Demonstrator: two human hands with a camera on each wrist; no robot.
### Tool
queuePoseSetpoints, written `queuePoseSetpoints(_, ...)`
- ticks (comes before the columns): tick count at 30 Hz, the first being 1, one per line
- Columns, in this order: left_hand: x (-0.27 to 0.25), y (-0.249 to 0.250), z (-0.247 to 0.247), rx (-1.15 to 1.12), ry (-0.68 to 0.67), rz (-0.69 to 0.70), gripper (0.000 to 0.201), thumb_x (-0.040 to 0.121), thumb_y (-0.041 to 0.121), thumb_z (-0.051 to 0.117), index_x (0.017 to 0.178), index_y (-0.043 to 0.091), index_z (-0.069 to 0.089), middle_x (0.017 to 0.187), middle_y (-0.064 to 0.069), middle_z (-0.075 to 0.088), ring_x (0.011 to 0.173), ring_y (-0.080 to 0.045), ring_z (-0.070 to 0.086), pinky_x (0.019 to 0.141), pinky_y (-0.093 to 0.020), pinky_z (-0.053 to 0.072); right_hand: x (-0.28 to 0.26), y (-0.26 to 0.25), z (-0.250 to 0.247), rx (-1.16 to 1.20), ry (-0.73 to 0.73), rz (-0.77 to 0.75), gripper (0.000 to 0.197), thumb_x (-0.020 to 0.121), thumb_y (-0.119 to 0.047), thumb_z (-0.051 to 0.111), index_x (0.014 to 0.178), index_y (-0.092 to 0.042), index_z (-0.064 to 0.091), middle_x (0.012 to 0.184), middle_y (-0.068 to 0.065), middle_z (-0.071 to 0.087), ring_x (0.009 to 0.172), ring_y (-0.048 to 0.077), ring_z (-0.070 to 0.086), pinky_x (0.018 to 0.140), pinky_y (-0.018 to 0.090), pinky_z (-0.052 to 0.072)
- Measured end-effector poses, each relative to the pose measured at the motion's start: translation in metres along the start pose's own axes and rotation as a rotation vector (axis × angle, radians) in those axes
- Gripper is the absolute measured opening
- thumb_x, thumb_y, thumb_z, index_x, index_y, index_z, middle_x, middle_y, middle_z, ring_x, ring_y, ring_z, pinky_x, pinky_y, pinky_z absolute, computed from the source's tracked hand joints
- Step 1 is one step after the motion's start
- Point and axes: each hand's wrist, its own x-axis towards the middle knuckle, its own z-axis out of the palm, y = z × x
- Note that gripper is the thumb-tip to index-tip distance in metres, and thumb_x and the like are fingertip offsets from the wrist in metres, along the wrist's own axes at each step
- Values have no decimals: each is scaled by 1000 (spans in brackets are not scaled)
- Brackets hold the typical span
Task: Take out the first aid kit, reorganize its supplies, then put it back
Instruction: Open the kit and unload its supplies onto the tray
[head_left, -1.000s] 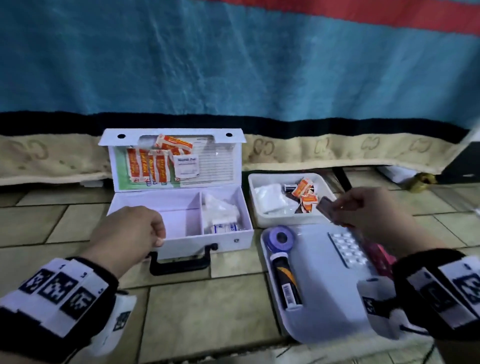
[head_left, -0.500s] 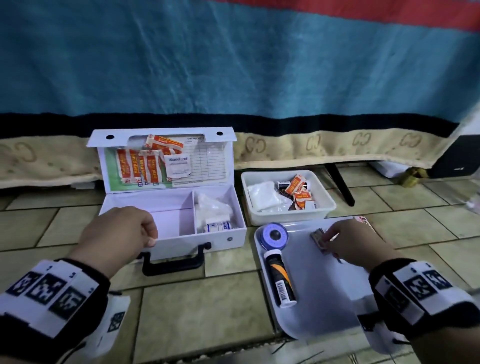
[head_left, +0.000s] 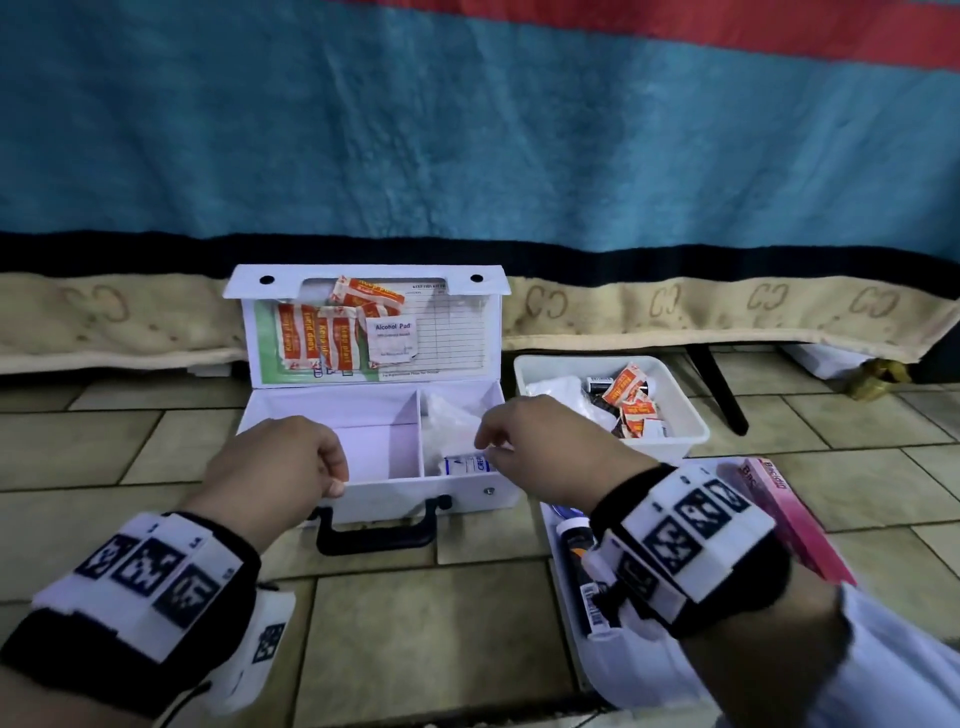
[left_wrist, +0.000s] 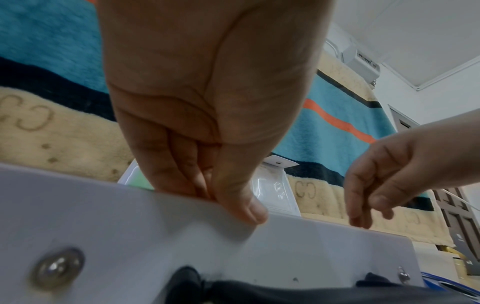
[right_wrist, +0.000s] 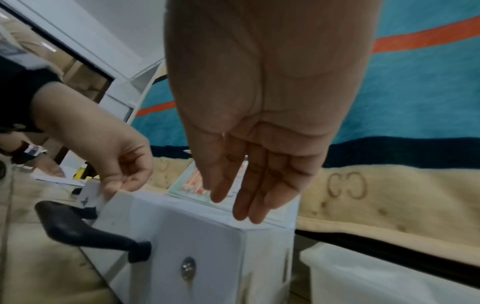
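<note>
my left hand (head_left: 275, 462) pinches the first aid kit (head_left: 374, 415) front wall steady while my right hand (head_left: 550, 447), fingers loose and empty, should reach slowly into the right compartment.

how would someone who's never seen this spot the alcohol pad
Find the open white first aid kit on the tiled floor in front of the blue blanket. Look at its upright lid, where packets sit behind a clear pocket. The alcohol pad is the white square printed "Alcohol Pad", right of the orange-striped bandage wrappers.
</note>
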Motion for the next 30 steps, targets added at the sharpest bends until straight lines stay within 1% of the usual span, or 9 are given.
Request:
queuePoseSetpoints(2, -1, 0, 1, 2, 11, -7, 25, 74, 18, 74, 57, 29, 60, 68, 15, 65, 73, -9, 59, 61, -22, 42, 11, -9, 5, -41, -52, -16, 24, 92, -21, 49, 111, -20, 64, 116, 2, 62, 106, 19, 57, 88, 31, 48)
queuePoseSetpoints(5, -1, 0, 3, -17, 24, -17, 26, 73, 17, 73, 55, 28, 59, 67, 14, 65, 72, -10, 61, 60, -21, 42, 22, -20, 12, -103, -135, -32, 26, 93, -18, 46, 111, -18, 64, 117, 4, 62, 105, 23, 59, 88, 33, 49)
queuePoseSetpoints(10, -2, -1, 3, -51, 26, -35, 26, 74, 12, 69, 55, 27, 61, 67, 12, 65, 70, -9, 61, 49, -18, 35, 35, -22, 23, -167, -187, -9, 26, 92, -13, 46, 110, -13, 66, 114, 7, 65, 105, 24, 59, 88, 35, 52)
queuePoseSetpoints(15, -3, 0, 4, -56, 30, -63, 26, 75, 9, 67, 57, 26, 62, 64, 12, 65, 66, -7, 62, 47, -17, 34, 54, -20, 25, -244, -269, 32, 26, 91, -24, 56, 111, -9, 65, 110, 8, 66, 98, 25, 62, 85, 34, 53)
queuePoseSetpoints(18, -3, 1, 4, -68, 14, -61, 25, 75, 12, 69, 56, 27, 61, 69, 11, 67, 69, -9, 63, 49, -17, 34, 62, -22, 29, -292, -318, 19, 27, 88, -9, 55, 113, -10, 66, 113, 7, 66, 103, 24, 62, 90, 37, 53)
queuePoseSetpoints(22, -2, 0, 4, -73, 11, -74, 25, 73, 13, 70, 56, 27, 61, 75, 7, 68, 71, -11, 63, 48, -18, 33, 60, -26, 27, -317, -332, 38, 35, 83, 2, 53, 113, -11, 65, 115, 6, 63, 104, 25, 61, 88, 38, 54)
queuePoseSetpoints(24, -1, 0, 3, -68, 10, -72, 25, 74, 12, 71, 56, 27, 61, 72, 9, 67, 70, -9, 62, 48, -18, 33, 53, -26, 24, -291, -285, 29, 34, 83, 3, 51, 110, -11, 66, 114, 7, 62, 99, 26, 63, 83, 36, 55)
queuePoseSetpoints(26, 0, 1, 2, -60, 4, -58, 26, 75, 11, 71, 56, 26, 61, 68, 11, 67, 69, -7, 61, 49, -18, 35, 45, -25, 21, -187, -197, 38, 28, 86, -1, 52, 104, -14, 69, 110, 6, 64, 90, 25, 64, 78, 33, 56)
queuePoseSetpoints(30, -2, 2, 0, -57, -4, -58, 25, 75, 12, 71, 58, 27, 62, 68, 12, 66, 68, -7, 61, 47, -18, 35, 29, -23, 12, 126, 73, 59, 15, 80, -10, 67, 94, -16, 70, 93, 0, 64, 83, 18, 62, 75, 30, 54)
